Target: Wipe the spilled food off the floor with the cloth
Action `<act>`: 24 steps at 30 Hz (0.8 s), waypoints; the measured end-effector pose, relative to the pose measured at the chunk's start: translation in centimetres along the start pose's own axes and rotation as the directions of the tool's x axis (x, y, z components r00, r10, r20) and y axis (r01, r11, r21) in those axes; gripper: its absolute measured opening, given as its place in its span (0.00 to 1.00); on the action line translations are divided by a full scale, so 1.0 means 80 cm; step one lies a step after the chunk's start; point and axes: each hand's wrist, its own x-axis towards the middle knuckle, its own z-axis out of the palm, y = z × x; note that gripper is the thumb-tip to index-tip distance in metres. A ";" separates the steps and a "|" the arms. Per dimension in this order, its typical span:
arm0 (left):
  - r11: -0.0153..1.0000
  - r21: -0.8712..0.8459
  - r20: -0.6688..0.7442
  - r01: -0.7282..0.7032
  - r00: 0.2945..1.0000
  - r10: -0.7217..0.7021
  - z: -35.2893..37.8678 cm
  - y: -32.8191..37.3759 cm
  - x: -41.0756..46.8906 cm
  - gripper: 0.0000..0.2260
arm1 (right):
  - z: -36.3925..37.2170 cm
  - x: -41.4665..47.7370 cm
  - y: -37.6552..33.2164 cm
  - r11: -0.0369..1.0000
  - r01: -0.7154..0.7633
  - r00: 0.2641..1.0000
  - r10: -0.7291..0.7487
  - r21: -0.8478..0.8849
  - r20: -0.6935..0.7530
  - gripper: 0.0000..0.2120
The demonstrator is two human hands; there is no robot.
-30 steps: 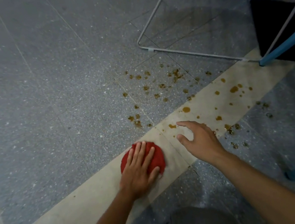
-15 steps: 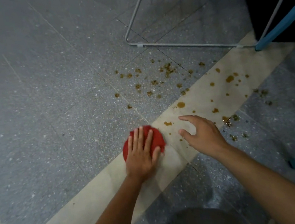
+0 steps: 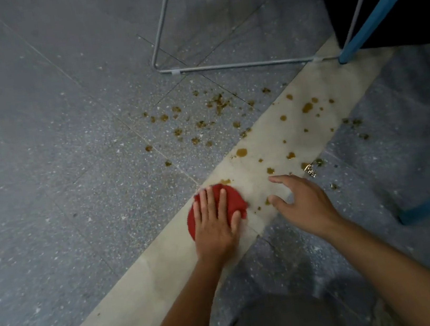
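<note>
Head view shows the left hand lying flat with straight fingers on the red cloth, on the pale floor strip. Just beside it, the right hand spreads open, holding nothing. Brown food spots lie past them.

Left hand lies flat, fingers straight — right hand beside it, palm down, fingers loosely spread.
</note>
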 end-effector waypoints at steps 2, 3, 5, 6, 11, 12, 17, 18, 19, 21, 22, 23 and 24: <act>0.978 0.023 0.066 -0.210 0.976 0.208 0.006 -0.025 -0.041 0.32 | -0.009 -0.004 0.006 1.000 -0.019 1.000 0.019 0.001 -0.003 0.23; 0.951 0.039 0.098 -0.308 0.948 0.303 0.002 -0.046 -0.049 0.32 | -0.014 -0.004 0.010 1.000 -0.027 1.000 0.027 -0.004 -0.006 0.23; 0.934 0.090 0.114 -0.345 0.936 0.334 -0.015 -0.080 -0.037 0.32 | -0.022 -0.007 0.021 0.999 -0.042 0.999 0.042 -0.009 -0.017 0.23; 0.959 0.104 0.085 -0.263 0.963 0.255 -0.022 -0.084 -0.020 0.32 | -0.026 -0.008 0.027 0.999 -0.048 0.998 0.048 -0.006 -0.027 0.22; 0.973 0.005 0.020 0.230 0.973 -0.230 -0.025 0.018 0.063 0.34 | -0.029 -0.022 0.042 0.998 -0.068 0.997 0.068 -0.002 -0.041 0.23; 0.987 0.002 0.027 0.164 0.986 -0.164 -0.017 0.038 0.061 0.34 | -0.029 -0.024 0.043 0.997 -0.075 0.996 0.075 -0.002 -0.046 0.24; 0.925 0.038 0.131 -0.379 0.919 0.371 0.022 0.027 -0.035 0.32 | -0.037 -0.034 0.051 0.994 -0.111 0.991 0.111 0.014 -0.071 0.24; 0.896 0.048 0.162 -0.442 0.889 0.429 0.020 0.004 -0.045 0.32 | -0.041 -0.036 0.055 0.993 -0.117 0.990 0.119 0.026 -0.075 0.24; 0.882 0.060 0.178 -0.468 0.874 0.452 0.014 -0.020 -0.044 0.32 | -0.044 -0.037 0.059 0.992 -0.123 0.989 0.125 0.033 -0.078 0.24; 0.929 0.082 0.136 -0.361 0.927 0.349 0.001 -0.042 -0.019 0.32 | -0.047 -0.040 0.071 0.991 -0.133 0.987 0.135 0.028 -0.086 0.24; 0.973 0.068 0.092 -0.221 0.972 0.214 -0.003 -0.033 0.000 0.33 | -0.047 -0.042 0.076 0.990 -0.140 0.986 0.143 0.033 -0.086 0.23; 0.997 0.052 0.046 -0.052 0.998 0.050 -0.007 -0.012 0.019 0.33 | -0.046 -0.045 0.080 0.988 -0.148 0.985 0.151 0.043 -0.083 0.23; 0.995 0.040 0.005 0.086 0.996 -0.087 -0.009 0.016 0.036 0.34 | -0.045 -0.046 0.083 0.987 -0.154 0.985 0.157 0.049 -0.077 0.23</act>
